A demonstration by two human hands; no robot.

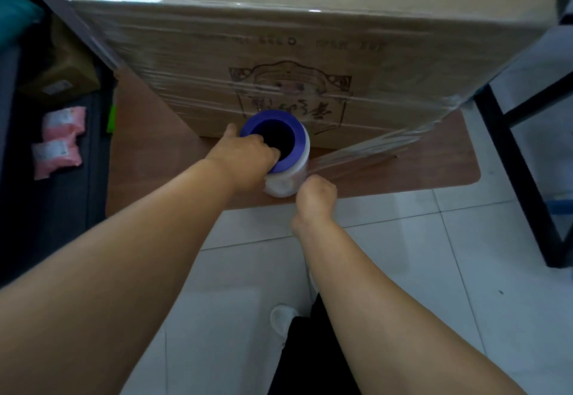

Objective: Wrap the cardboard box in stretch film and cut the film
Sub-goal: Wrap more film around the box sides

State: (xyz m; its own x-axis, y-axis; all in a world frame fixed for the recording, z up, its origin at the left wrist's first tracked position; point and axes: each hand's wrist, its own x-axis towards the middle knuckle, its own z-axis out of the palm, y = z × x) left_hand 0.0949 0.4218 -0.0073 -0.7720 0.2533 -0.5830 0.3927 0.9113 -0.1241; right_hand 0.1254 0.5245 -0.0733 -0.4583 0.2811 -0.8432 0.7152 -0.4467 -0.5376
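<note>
- Head view, step: the wrapping looks nearly done. Layers of film already cover the front face of the cardboard box [310, 63], so I judge this to be the moment of parting the film from the roll.
- The left hand [248, 154] grips the stretch film roll [280, 153], its fingers hooked into the purple core and the thumb outside.
- The right hand [316, 191] is curled beside the roll's lower end, where the film strip [369, 151] leaves it; whether it pinches the film I cannot tell.
- Next move, as I judge: keep the strip taut and tear or cut it close to the roll.
- The box stands on the low brown table [449, 159], filling its far part; the strip runs taut from the box's lower right corner to the roll, above the table's near edge.
</note>
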